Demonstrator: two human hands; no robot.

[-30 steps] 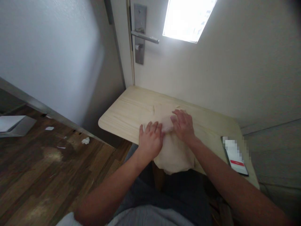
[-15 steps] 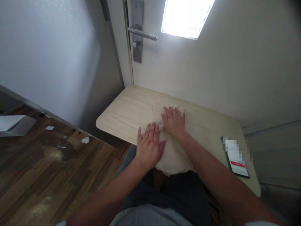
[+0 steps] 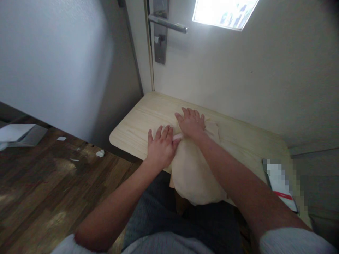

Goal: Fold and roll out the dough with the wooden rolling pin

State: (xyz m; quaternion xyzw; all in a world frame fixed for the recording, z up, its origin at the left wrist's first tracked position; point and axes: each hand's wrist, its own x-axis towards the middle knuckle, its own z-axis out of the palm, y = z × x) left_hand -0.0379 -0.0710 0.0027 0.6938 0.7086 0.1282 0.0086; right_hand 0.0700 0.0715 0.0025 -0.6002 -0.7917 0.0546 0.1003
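A thin cream-coloured cloth [image 3: 194, 173] lies on the pale wooden tabletop, and its near end hangs over the front edge above my lap. My left hand [image 3: 161, 148] rests flat at the cloth's left side, fingers stretched forward. Farther back, my right hand [image 3: 191, 122] presses down on the far part of the cloth with its fingers spread. Between the two hands a raised fold of cloth shows by the left thumb. The kind of cloth piece cannot be made out, as hands and right forearm cover part of it.
The small table [image 3: 132, 123] stands against a white door with a metal handle [image 3: 168, 24]. A phone [image 3: 282, 187] lies near its right end. A grey panel [image 3: 66, 63] borders the left side. Paper scraps [image 3: 100, 153] and a white box [image 3: 23, 135] are on the wooden floor.
Both hands have slid forward and to the left, still flat. More of the cloth's far right corner shows beside my right hand. The view has shifted slightly.
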